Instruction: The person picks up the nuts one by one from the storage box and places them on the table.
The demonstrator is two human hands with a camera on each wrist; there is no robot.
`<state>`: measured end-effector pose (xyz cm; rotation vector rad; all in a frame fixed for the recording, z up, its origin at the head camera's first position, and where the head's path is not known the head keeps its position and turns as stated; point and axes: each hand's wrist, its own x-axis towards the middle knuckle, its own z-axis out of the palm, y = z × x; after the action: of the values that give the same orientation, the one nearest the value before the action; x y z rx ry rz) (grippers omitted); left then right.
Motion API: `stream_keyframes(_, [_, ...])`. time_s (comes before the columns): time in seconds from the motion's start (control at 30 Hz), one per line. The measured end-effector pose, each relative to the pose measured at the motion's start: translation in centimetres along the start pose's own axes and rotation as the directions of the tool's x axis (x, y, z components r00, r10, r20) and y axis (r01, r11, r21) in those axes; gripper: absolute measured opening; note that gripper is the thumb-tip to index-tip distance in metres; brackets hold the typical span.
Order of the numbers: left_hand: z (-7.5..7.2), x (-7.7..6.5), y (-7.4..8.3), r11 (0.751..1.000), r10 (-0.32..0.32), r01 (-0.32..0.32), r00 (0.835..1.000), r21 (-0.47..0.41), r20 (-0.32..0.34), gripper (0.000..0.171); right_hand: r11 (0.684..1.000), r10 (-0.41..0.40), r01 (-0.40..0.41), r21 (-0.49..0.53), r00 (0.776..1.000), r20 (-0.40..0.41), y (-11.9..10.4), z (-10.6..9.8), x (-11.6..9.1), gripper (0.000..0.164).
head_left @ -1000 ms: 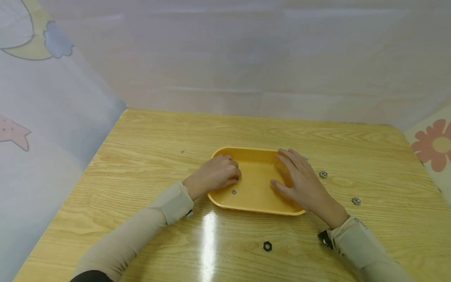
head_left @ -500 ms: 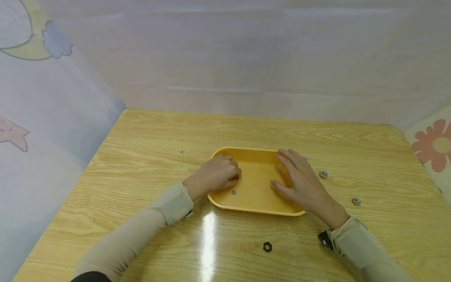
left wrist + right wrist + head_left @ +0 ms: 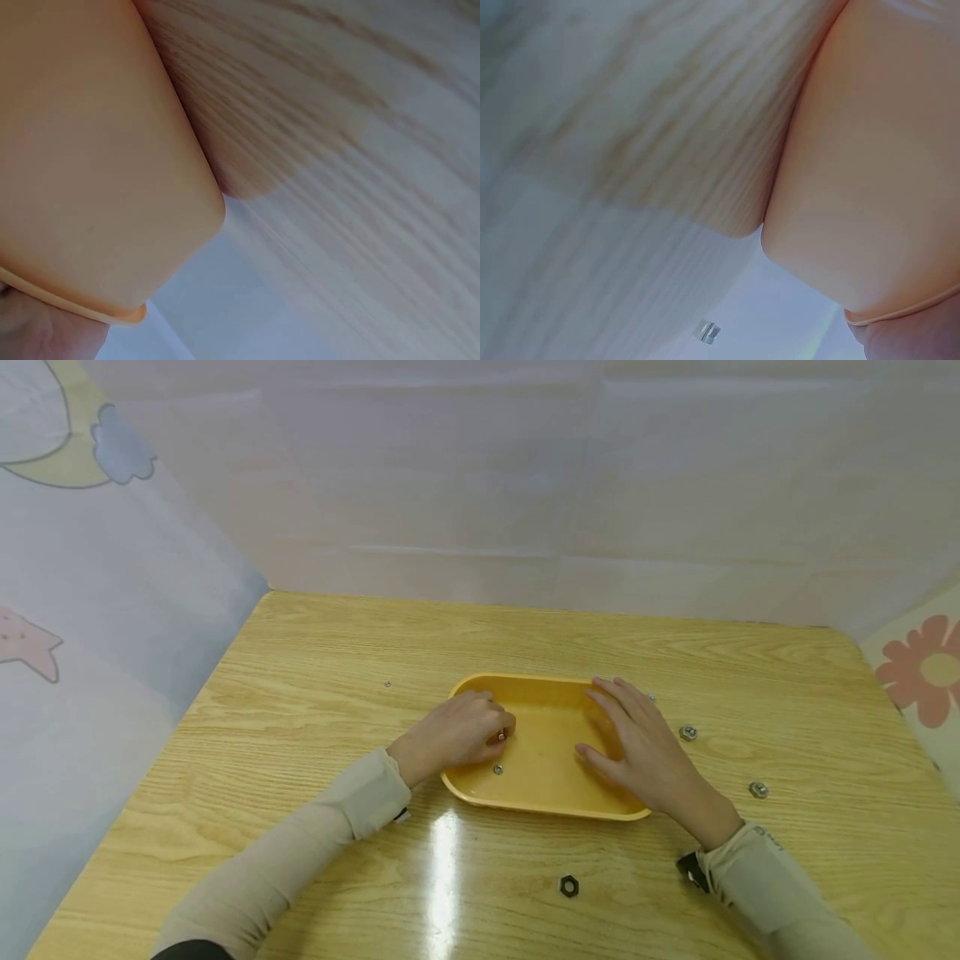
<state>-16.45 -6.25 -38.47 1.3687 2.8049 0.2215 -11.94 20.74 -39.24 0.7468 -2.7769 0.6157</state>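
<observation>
A yellow plastic tray [image 3: 551,777] sits on the wooden table. My left hand [image 3: 465,731] reaches over its left end, fingers curled, and pinches a small shiny metal nut [image 3: 502,736] between thumb and forefinger. Just below that hand, a small hex nut [image 3: 498,769] lies on the tray floor. Over the tray's right end rests my right hand [image 3: 648,752], its fingers spread and thumb inside, holding nothing. Both wrist views show mostly the outer wall of the tray [image 3: 97,165], with a bit of each hand at the rim.
A dark hex nut [image 3: 568,886] lies in front of the tray. To the right are two larger silver nuts, one nearer the tray [image 3: 688,732] and one farther out [image 3: 758,789]. Tiny nuts lie behind on the left [image 3: 387,683] and beside the right fingers [image 3: 652,697].
The left fingers have turned slightly, so the small nut between them now shows more plainly. The right hand and tray have stayed in place.
</observation>
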Motion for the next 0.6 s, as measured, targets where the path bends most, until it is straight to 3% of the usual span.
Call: stream_keyframes(0.6, [-0.12, -0.26, -0.16, 0.999, 0.052, -0.051, 0.996, 0.015, -0.067, 0.009, 1.000, 0.006, -0.006, 0.002, 1.000, 0.007, -0.01, -0.02, -0.02, 0.074])
